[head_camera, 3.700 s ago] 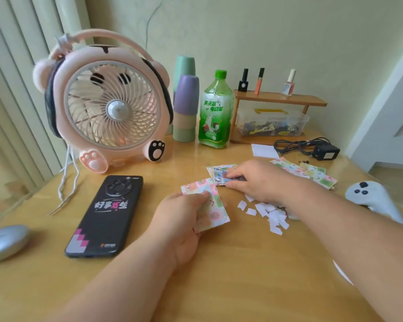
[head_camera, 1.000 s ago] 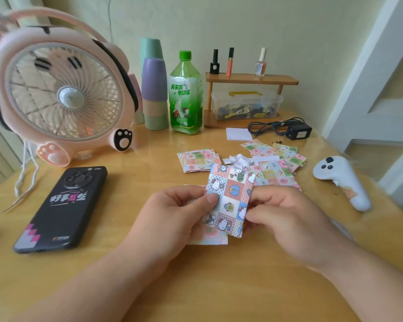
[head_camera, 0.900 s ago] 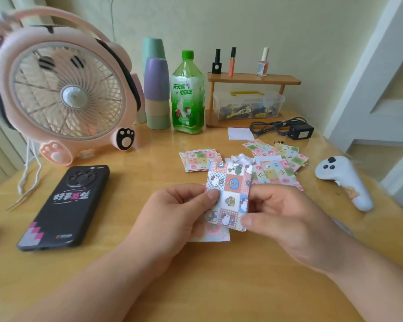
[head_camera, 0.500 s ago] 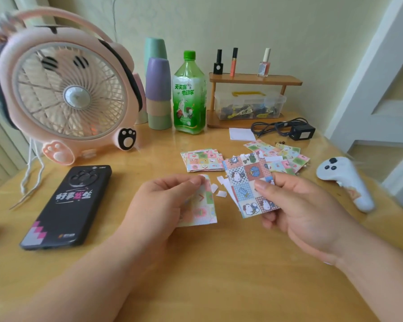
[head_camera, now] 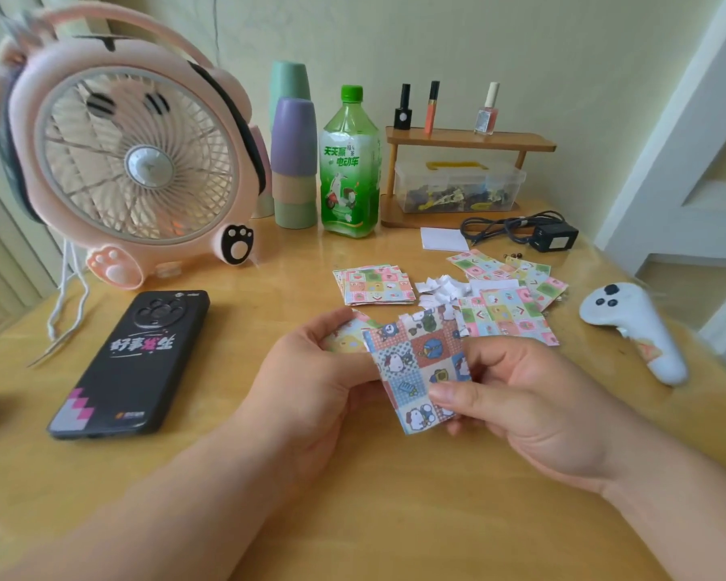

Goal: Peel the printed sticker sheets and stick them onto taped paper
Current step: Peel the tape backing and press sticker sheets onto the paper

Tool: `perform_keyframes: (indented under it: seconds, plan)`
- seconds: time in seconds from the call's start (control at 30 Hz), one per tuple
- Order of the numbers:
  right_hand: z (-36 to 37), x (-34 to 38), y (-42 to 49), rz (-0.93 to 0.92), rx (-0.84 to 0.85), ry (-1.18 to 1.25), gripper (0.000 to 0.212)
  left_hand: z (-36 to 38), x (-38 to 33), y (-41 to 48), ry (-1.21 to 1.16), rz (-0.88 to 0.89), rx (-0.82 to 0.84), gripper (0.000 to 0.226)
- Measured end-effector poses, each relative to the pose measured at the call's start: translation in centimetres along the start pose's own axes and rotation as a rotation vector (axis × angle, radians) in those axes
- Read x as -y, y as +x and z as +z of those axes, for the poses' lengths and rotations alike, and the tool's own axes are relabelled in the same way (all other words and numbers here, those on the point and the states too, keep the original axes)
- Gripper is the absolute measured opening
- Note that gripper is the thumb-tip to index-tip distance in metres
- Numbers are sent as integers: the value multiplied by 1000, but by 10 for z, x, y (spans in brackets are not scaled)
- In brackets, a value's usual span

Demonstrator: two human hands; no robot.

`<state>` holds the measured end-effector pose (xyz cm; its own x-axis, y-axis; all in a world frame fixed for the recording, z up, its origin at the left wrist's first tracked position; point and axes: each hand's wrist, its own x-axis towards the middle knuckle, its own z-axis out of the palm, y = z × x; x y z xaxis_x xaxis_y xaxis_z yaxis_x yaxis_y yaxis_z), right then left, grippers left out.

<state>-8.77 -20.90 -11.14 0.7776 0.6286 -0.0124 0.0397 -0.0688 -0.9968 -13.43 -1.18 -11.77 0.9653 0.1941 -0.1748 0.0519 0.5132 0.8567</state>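
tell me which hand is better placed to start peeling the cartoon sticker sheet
Probably the right hand: its fingers pinch the blue-and-red cartoon-printed paper sticker sheet by its lower edge. The left hand touches only its side while gripping a pastel printed sheet.

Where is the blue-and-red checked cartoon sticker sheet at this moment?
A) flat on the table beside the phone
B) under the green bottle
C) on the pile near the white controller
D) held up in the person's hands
D: the cartoon sheet is lifted off the table, pinched by the right hand, while the left hand grips a pastel sheet at its left edge.
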Motion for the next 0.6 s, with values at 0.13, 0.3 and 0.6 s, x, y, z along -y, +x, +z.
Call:
perform_keyframes:
  seconds: [0.13,0.3,0.6]
  plan:
    - [2,0,-2,-113,25,-265,20,-2,-4,3,68,32,-115,110]
    - [7,7,-10,-412,-119,-591,8,-7,-7,6,244,53,-215,103]
    - [10,18,-14,-393,-131,-137,15,-12,-9,13,437,114,-229,125]
